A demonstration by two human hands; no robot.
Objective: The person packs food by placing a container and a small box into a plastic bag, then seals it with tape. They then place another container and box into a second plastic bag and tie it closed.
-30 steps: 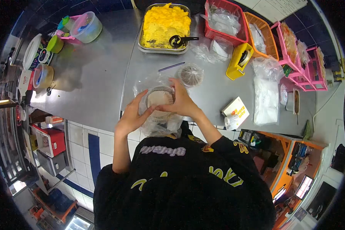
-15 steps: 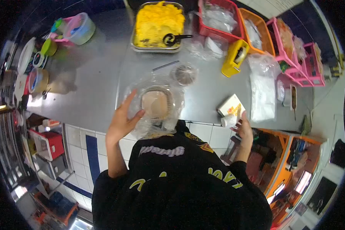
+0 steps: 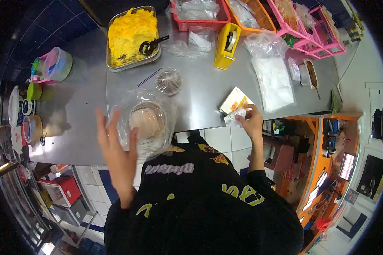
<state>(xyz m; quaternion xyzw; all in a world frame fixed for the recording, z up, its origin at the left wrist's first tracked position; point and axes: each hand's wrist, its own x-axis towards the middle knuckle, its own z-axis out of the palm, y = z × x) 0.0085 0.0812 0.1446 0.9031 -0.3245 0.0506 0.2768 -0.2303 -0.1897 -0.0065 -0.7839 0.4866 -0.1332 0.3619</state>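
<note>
My right hand (image 3: 252,123) pinches a white paper label (image 3: 234,117) with small print at the table's front edge. Just behind it sits a small white box (image 3: 235,99) with orange and yellow lettering. My left hand (image 3: 119,157), slightly blurred, is raised with fingers spread and holds nothing. Beside and partly behind its thumb lies a clear plastic bag (image 3: 168,123) around a round container (image 3: 147,121) with pale beige contents. Behind the bag stands a small round plastic-wrapped tub (image 3: 169,81) with dark contents, and a thin dark pen-like stick (image 3: 150,77) lies near it.
A metal tray (image 3: 134,63) of shredded yellow food with a black scoop (image 3: 151,45) stands at the back. A yellow tape dispenser (image 3: 226,46), a red basket (image 3: 200,24) and a stack of plastic bags (image 3: 273,83) are at right. Plastic tubs (image 3: 57,63) line the left.
My left hand has drawn away from the bag toward me, fingers spread. The label in my right hand has shifted from a curled shape to a flatter one. The camera view has turned.
</note>
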